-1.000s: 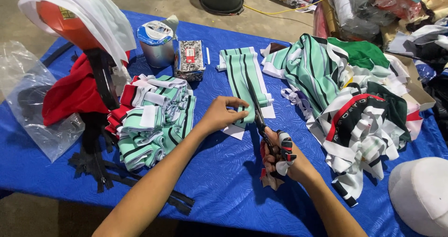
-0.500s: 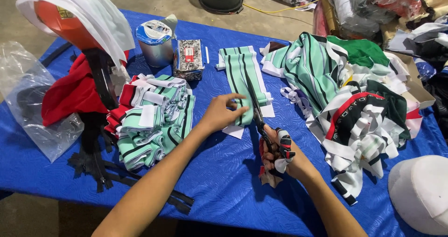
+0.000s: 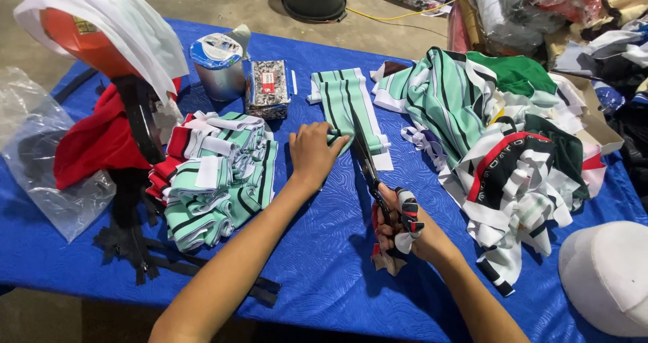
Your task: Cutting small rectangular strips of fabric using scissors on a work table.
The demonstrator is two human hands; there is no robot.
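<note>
At the table's middle: the striped cloth strip lies flat on the blue table cover, green and white.
Right hand: the right hand has its fingers closed through the handles of the scissors; cloth scraps are wrapped around the fingers, and the blades lie along the strip.
Left hand: the left hand presses down, fingers bent, on the strip's near edge.
Containers: a metal tin with its lid on, contents unseen; a small box just beside it; a clear plastic bag at the left edge.
Hard to make out: a white cap is cut off at the right corner.
Room: bare blue cover lies between the folded pile and the loose heap.
</note>
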